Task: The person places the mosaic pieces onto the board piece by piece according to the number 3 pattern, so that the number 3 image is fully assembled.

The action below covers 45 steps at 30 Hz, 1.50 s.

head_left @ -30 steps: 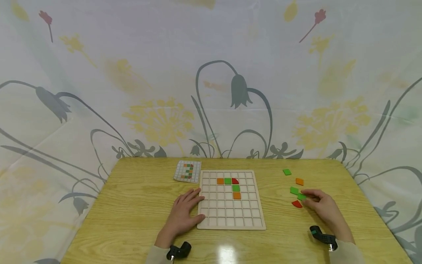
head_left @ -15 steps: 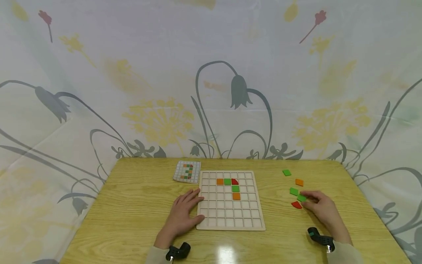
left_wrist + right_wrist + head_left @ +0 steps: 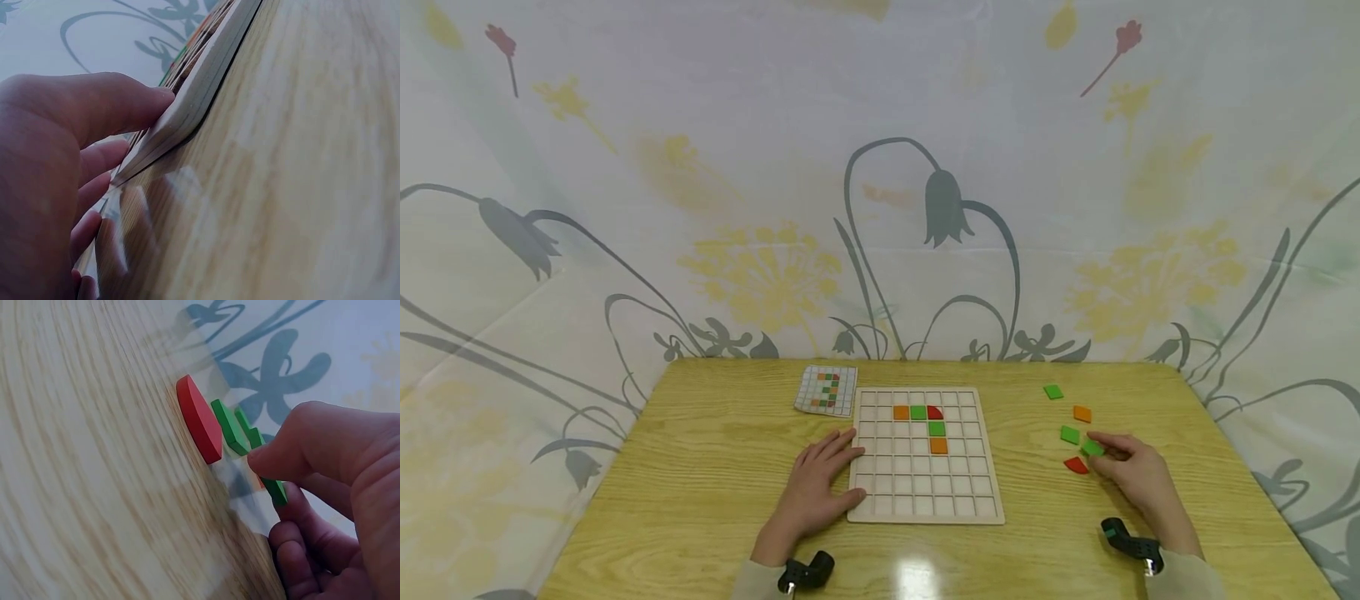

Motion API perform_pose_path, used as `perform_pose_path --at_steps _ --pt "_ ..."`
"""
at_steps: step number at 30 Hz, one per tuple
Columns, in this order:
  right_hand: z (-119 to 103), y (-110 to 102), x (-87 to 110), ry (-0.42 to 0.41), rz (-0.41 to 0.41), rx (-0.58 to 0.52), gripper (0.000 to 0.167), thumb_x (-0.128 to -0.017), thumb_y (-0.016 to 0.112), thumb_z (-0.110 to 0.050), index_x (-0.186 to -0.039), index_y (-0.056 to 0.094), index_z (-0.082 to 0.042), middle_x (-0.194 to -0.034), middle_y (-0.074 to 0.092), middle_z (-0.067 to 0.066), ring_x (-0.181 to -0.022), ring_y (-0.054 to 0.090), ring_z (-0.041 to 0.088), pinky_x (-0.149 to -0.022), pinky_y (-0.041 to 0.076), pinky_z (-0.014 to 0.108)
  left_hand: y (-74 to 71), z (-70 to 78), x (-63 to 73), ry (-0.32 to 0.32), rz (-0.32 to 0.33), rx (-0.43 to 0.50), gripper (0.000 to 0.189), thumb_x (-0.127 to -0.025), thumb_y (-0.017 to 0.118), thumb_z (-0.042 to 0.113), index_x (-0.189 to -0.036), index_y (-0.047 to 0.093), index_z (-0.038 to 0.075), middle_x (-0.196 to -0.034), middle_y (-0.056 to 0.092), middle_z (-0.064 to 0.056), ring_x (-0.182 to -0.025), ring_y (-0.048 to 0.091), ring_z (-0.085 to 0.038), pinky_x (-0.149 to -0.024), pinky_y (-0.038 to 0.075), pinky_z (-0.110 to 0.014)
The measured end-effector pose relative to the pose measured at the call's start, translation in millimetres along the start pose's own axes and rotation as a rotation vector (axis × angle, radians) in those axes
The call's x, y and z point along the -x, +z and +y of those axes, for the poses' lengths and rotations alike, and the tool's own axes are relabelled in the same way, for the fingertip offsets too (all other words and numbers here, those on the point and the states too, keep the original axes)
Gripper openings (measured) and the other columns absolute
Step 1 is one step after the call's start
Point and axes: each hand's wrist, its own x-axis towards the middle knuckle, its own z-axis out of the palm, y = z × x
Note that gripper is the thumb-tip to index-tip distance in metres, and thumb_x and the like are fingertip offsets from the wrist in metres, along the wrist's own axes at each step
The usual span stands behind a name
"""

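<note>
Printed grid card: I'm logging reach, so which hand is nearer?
Left: the left hand is just below the card in the head view; the right hand is right of the board, pinching a green tile.

I wear pale beige: my left sleeve (image 3: 760,582) and my right sleeve (image 3: 1186,577) look plain. At the end of the left sleeve sits a black wrist device (image 3: 807,572), bent in shape, with a stubby, rounded tip and a small bright patch. At the end of the right sleeve sits its black twin (image 3: 1129,543), with a green mark near its tip. Beyond the sleeves, my fingers (image 3: 103,159) are bare.
</note>
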Motion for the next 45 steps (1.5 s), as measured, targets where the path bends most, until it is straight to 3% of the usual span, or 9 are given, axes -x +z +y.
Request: perform_pose_path --at_steps 12,20,29,45 --pt "-5 1 -0.8 -0.049 0.048 0.064 0.045 -0.087 0.074 -0.014 -0.126 0.064 0.006 -0.107 0.065 0.017 -0.084 0.055 0.01 -0.069 0.048 0.024 1.4 -0.8 0.8 -0.004 -0.003 0.0 0.057 -0.087 0.068 0.042 -0.14 0.06 0.022 -0.158 0.037 0.002 -0.146 0.029 -0.027 -0.111 0.022 -0.064" --pt "-12 5 -0.6 -0.088 0.049 0.063 0.043 -0.086 0.076 -0.015 -0.123 0.066 0.006 -0.107 0.065 0.018 -0.089 0.061 0.019 -0.069 0.051 0.024 0.6 -0.6 0.0 -0.005 -0.004 -0.001 0.057 -0.087 0.068 0.042 -0.139 0.06 0.021 -0.158 0.038 0.002 -0.146 0.029 -0.027 -0.111 0.022 -0.063" --pt "-30 16 -0.5 -0.211 0.098 0.072 0.038 -0.082 0.076 -0.005 -0.118 0.069 0.005 -0.099 0.064 0.013 -0.082 0.06 0.015 -0.064 0.052 0.024 0.7 -0.9 0.0 -0.008 -0.004 -0.006 0.057 -0.086 0.068 0.041 -0.139 0.06 0.021 -0.158 0.038 0.003 -0.146 0.029 -0.027 -0.111 0.022 -0.063" --pt "-58 48 -9.1 -0.348 -0.001 0.039 0.033 -0.082 0.073 0.0 -0.115 0.072 0.0 -0.094 0.061 0.003 -0.08 0.052 0.015 -0.068 0.05 0.028 -0.2 0.2 -0.5 -0.001 -0.002 0.003 0.057 -0.086 0.068 0.041 -0.139 0.06 0.02 -0.157 0.039 0.001 -0.146 0.029 -0.028 -0.111 0.022 -0.063"
